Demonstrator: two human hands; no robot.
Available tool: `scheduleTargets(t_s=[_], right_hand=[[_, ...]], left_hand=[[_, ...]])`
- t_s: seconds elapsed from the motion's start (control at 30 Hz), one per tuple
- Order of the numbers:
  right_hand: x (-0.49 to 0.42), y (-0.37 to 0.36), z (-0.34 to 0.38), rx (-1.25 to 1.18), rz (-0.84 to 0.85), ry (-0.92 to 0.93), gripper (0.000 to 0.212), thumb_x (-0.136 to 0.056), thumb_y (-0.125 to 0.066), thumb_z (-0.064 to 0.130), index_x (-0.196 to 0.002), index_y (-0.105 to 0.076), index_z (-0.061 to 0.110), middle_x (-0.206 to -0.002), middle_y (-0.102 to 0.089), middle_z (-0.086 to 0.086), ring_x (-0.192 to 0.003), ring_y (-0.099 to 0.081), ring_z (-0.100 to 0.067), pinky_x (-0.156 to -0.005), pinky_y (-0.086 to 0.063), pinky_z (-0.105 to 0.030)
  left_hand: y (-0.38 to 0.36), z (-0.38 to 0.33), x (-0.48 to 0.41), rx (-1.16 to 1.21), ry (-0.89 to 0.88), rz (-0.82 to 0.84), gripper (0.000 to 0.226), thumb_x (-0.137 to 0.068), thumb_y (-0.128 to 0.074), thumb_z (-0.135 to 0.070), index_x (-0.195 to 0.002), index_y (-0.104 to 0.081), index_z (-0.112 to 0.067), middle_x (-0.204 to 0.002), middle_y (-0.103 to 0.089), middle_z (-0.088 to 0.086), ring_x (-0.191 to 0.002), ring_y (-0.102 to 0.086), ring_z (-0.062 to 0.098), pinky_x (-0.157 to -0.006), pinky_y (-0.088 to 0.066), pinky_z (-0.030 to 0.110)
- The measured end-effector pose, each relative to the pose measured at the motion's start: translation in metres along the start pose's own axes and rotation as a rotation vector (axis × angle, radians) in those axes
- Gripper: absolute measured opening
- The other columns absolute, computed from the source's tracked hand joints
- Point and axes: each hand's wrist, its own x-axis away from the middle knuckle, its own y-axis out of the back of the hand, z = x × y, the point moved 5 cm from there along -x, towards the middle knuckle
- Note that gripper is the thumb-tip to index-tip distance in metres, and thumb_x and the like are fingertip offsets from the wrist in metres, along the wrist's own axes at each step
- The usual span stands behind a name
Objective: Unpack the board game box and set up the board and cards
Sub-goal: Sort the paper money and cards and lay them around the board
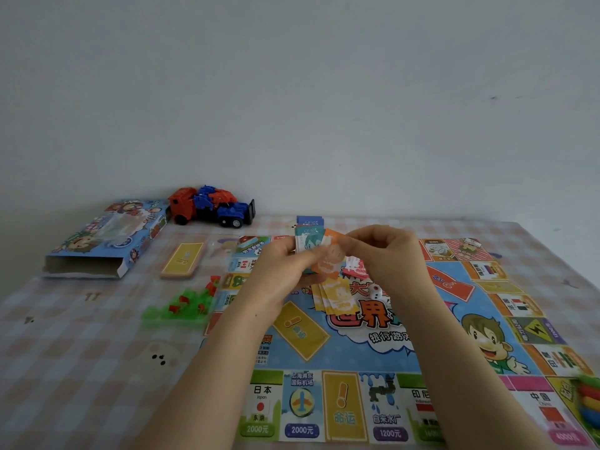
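Note:
The colourful game board [383,349] lies unfolded flat on the table. Above its middle, my left hand [282,271] holds a stack of paper play money [308,243]. My right hand [386,254] pinches an orange note [331,258] at the top of that stack. Yellow notes [334,297] lie on the board under my hands, with pink notes [354,267] and a white die [376,291] beside them. A blue pile of notes [310,220] lies just behind. The opened game box [107,238] rests at the far left. A yellow card deck [183,259] sits next to the box.
Green and red plastic house pieces [181,305] are heaped left of the board. A red and blue toy truck [211,206] stands at the back by the wall. Coloured pawns [589,401] sit on the board's near right corner. The checked tablecloth [81,352] covers the table.

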Motion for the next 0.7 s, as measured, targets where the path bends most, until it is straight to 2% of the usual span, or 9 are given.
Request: scheduleTargets(t_s=[0.1, 0.23, 0.4, 0.57, 0.7], right_hand=[[0.001, 0.002, 0.0, -0.051, 0.007, -0.026, 0.007, -0.077, -0.075, 0.018, -0.071, -0.073, 0.016, -0.052, -0.061, 0.008, -0.037, -0.041, -0.001, -0.043, -0.035, -0.017], [0.002, 0.001, 0.0, -0.12, 0.041, -0.057, 0.008, -0.076, -0.077, 0.017, -0.079, -0.073, 0.012, -0.054, -0.063, 0.005, -0.038, -0.045, -0.005, -0.041, -0.037, -0.014], [0.0, 0.005, -0.004, -0.138, 0.007, -0.084, 0.01, -0.075, -0.079, 0.016, -0.082, -0.072, 0.016, -0.065, -0.071, 0.0, -0.04, -0.049, -0.006, -0.043, -0.04, -0.016], [-0.001, 0.012, -0.005, -0.127, -0.01, -0.091, 0.009, -0.077, -0.077, 0.012, -0.08, -0.072, 0.018, -0.063, -0.07, 0.003, -0.041, -0.048, -0.006, -0.042, -0.039, -0.016], [-0.004, 0.036, -0.004, -0.09, -0.093, -0.085, 0.01, -0.076, -0.075, 0.007, -0.082, -0.074, 0.015, -0.057, -0.066, 0.005, -0.037, -0.048, 0.0, -0.041, -0.038, -0.011]], left_hand=[[0.004, 0.002, -0.003, 0.019, 0.014, -0.047, 0.019, -0.082, -0.07, -0.008, -0.1, -0.067, -0.013, -0.091, -0.073, 0.003, -0.076, -0.07, 0.015, -0.057, -0.053, 0.019], [0.008, 0.002, -0.003, 0.025, 0.011, -0.106, 0.026, -0.074, -0.076, -0.006, -0.098, -0.068, -0.012, -0.086, -0.073, 0.002, -0.064, -0.068, 0.008, -0.051, -0.05, 0.015], [0.005, 0.004, -0.002, 0.024, 0.021, -0.091, 0.029, -0.073, -0.077, -0.006, -0.1, -0.067, -0.013, -0.089, -0.073, 0.002, -0.07, -0.069, 0.01, -0.053, -0.051, 0.016], [-0.002, 0.007, 0.001, 0.224, 0.122, 0.004, 0.021, -0.081, -0.068, -0.002, -0.102, -0.065, -0.006, -0.088, -0.071, 0.006, -0.065, -0.069, 0.01, -0.054, -0.055, 0.018], [-0.002, 0.008, 0.0, 0.302, 0.157, 0.035, 0.016, -0.092, -0.054, -0.003, -0.107, -0.061, -0.002, -0.088, -0.074, 0.011, -0.074, -0.073, 0.016, -0.057, -0.058, 0.021]])
